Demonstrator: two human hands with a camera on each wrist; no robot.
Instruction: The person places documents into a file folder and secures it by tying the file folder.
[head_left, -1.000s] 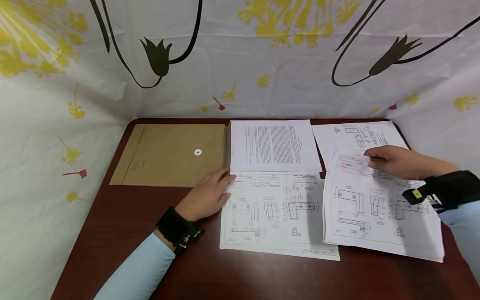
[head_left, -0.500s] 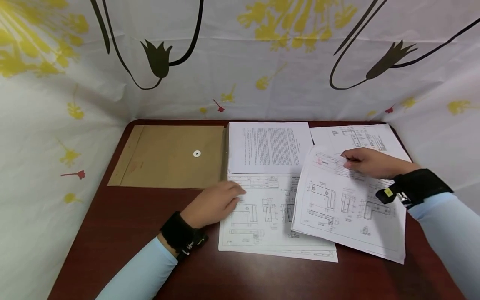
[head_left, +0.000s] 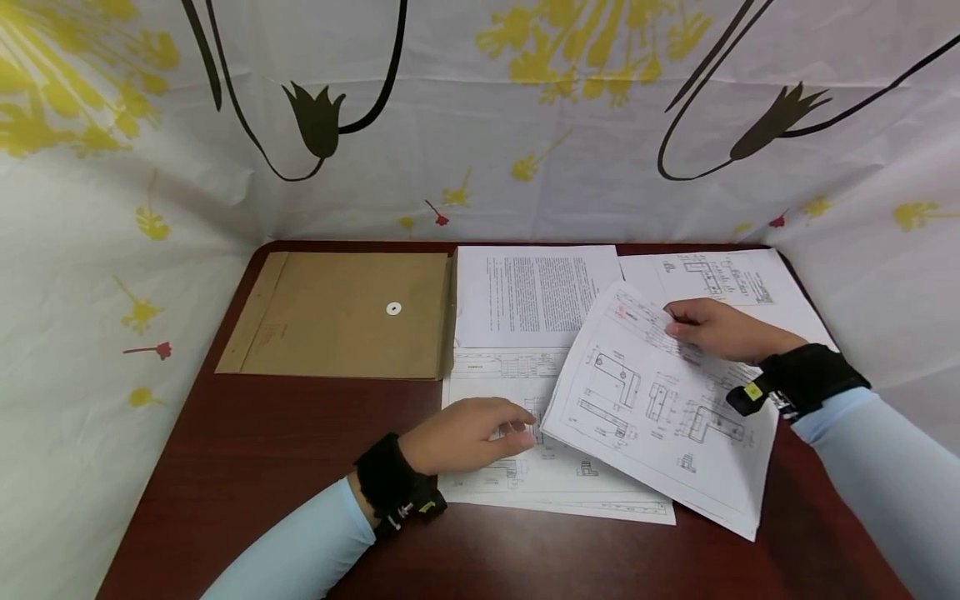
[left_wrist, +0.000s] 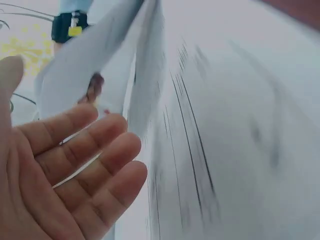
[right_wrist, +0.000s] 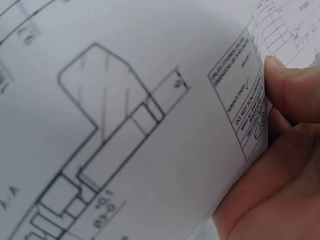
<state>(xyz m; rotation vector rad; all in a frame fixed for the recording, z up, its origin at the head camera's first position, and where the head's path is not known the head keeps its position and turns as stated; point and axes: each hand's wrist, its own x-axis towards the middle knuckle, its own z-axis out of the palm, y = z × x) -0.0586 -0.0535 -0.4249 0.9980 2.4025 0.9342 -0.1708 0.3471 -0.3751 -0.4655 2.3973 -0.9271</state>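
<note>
Sheaf [head_left: 663, 429] of dwgs pinched in R hand [head_left: 723, 327], L hand [head_left: 468, 433] loose beside it

Biggest thing facing me: flower-print cloth [head_left: 450, 100], hung round back & both sides. Next, 1 dark red-brown table [head_left: 262, 450]. On it, back L, 1 brown envelope [head_left: 337, 337] lying flat w/ faint red print.

Sheaf: just 1, leaves 2+ but can't count exactly. White, line dwgs of L-shaped parts, red mark nr its far L corner; up close it reads "DO NOT SCALE DRAWING". It's held at a slant over the table's R-centre, part covering the rest: 1 text page [head_left: 532, 292] back centre, 1 dwg page [head_left: 723, 283] back R, & front sheets [head_left: 510, 367], 2+.

Then 2 lt-blue sleeves [head_left: 873, 475], 2 hands. R: thumb & fingers pinch sheaf nr its far edge. L: fingers a bit apart, slightly bent, tips just beside sheaf's L corner; touching or not, can't tell. 2 black wrist straps [head_left: 386, 475], 1 each. Smallest: 1 white disc [head_left: 393, 303] on envelope.
</note>
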